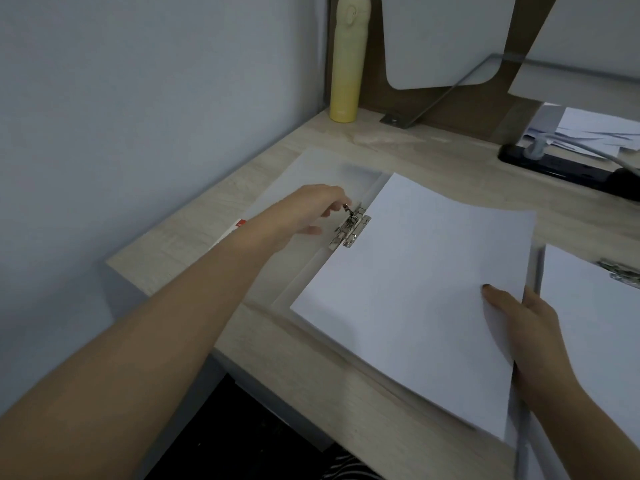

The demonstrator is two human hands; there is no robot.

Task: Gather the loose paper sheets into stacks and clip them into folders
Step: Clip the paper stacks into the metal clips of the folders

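Your left forearm (156, 323) reaches in from 7 o'clock. At its end the left grip (304, 213) is closed on the raised lever of the metal clip (349, 226), fingertips curled around its tip. Your right grip (530, 323), at 4 o'clock, holds the paper stack (415, 278) by its near right edge, thumb pressed on top and fingers tucked beneath. That stack lies at the centre of the tabletop (311, 358), on the right half of an open translucent folder (322, 171), with its left edge meeting the clip. Its far edge bows in a slight wave. Just beside it at 3 o'clock lies a second stack (595, 334) with its own clip (620, 271). Farther out, a black power strip (561, 166) sits at 2 o'clock with loose sheets (588, 133) behind it. At 12 o'clock a yellow bottle (346, 60) stands upright against the wall.
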